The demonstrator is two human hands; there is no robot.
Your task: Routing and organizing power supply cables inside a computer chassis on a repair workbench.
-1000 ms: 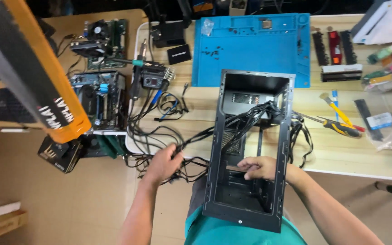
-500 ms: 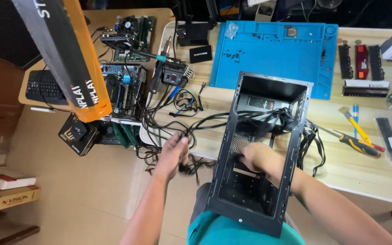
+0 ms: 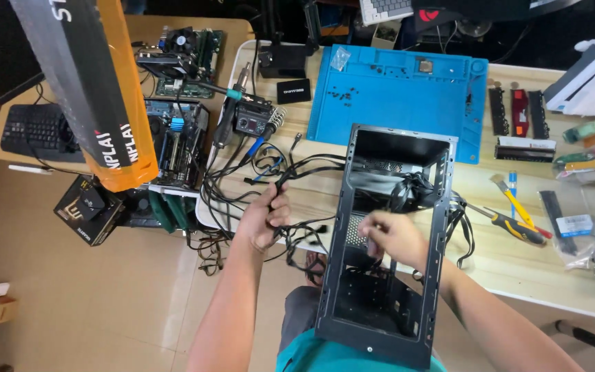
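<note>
A black computer case (image 3: 387,275), bare and open, sits in the lower middle of the frame, its far end on the wooden table (image 3: 518,262) and its near end towards the person's lap. The right hand (image 3: 394,238) is inside the case's upper half, fingers curled narrow around something small among the black cables (image 3: 408,189) bunched there; what exactly it pinches is hidden. The left hand (image 3: 264,219) is just left of the case, at the table's edge, closed around a bundle of black wires (image 3: 290,169) that trail up and right across the table into the case.

Above the case, in the upper middle, lies a blue work mat (image 3: 394,96). To the right of the case a screwdriver with a yellow and black handle (image 3: 514,227) rests on the table. Left of the wires stands a soldering station (image 3: 253,124), and further left lie circuit boards (image 3: 177,141). An orange and black box (image 3: 91,89) fills the upper left, with a black keyboard (image 3: 36,131) behind it at the left edge.
</note>
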